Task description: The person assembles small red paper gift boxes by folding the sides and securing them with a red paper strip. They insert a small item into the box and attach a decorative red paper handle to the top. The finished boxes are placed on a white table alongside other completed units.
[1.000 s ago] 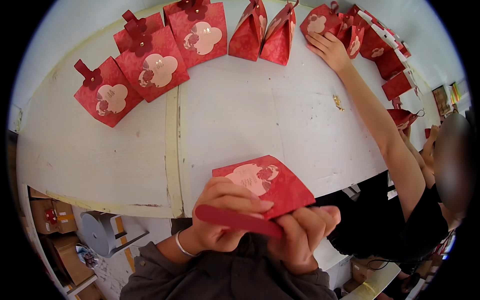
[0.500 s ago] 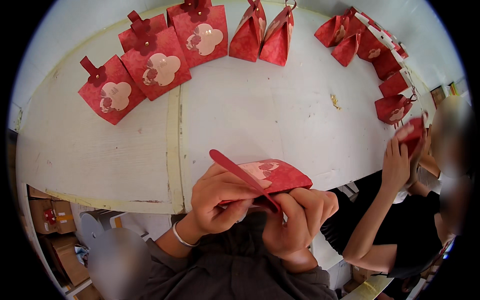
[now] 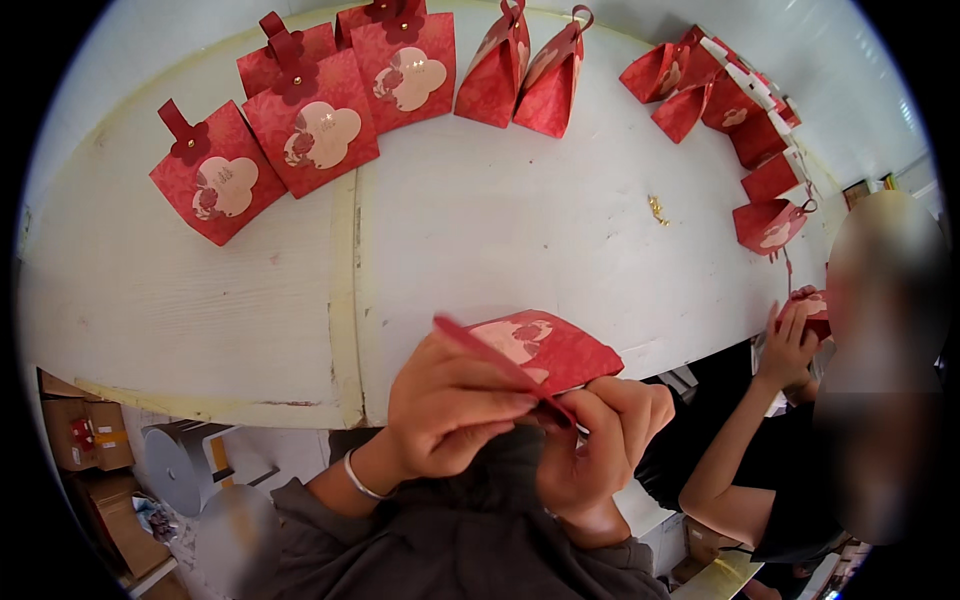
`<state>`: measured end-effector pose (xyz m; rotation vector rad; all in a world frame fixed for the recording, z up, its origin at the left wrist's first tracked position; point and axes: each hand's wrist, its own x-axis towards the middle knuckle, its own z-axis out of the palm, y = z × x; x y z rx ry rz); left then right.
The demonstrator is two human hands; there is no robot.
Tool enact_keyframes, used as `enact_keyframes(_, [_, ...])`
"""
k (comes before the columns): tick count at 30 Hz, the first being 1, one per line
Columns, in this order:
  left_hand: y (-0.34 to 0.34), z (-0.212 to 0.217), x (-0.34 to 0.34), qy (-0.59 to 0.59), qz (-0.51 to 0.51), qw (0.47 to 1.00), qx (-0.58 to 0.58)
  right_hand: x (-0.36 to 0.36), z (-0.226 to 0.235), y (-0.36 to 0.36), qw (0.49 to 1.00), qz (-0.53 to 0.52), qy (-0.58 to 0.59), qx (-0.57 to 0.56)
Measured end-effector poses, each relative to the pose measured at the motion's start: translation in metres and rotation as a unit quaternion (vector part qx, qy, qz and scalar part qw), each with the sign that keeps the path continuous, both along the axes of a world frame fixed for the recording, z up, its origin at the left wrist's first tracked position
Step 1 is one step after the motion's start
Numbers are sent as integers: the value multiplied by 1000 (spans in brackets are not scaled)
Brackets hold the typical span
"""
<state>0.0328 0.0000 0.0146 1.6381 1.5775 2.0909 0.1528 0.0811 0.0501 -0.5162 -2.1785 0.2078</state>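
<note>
Over the near table edge I hold a red paper gift box with a pale flower-shaped patch on its panel. My left hand, with a silver bangle at the wrist, is closed on the box's top end and on a red strap. My right hand pinches the strap's lower end by the box edge; its thumb and fingertips are bent together there. Whether a small fastener sits between those fingertips is hidden.
Finished-looking red boxes with straps stand along the far left, two narrower ones beside them. More boxes line the far right. Small gold fasteners lie on the white table. At right, a co-worker's hand holds another box.
The strap's free end has tipped lower, and my left fingers have shifted along it toward my right hand. The co-worker's box has moved down and nearer their body.
</note>
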Motion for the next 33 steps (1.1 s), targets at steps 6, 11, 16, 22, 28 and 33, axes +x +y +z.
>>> enact_keyframes(6, [-6,-1,11,109,59,992,10,8,-11,10,995,75,60,-33])
enact_keyframes(11, [-5,-1,11,101,79,991,19,13,11,22,989,128,-45,-59])
enact_keyframes(16, [-1,-6,3,39,66,997,28,0,8,17,992,105,-37,-61])
enact_keyframes(22, [0,-5,-1,23,62,998,12,-12,9,2,995,49,-2,-90])
enact_keyframes(28, [-2,-5,-3,19,29,999,6,-5,-10,15,993,119,15,4])
enact_keyframes(33, [1,-4,-1,-6,36,999,18,-3,-11,14,991,125,52,14])
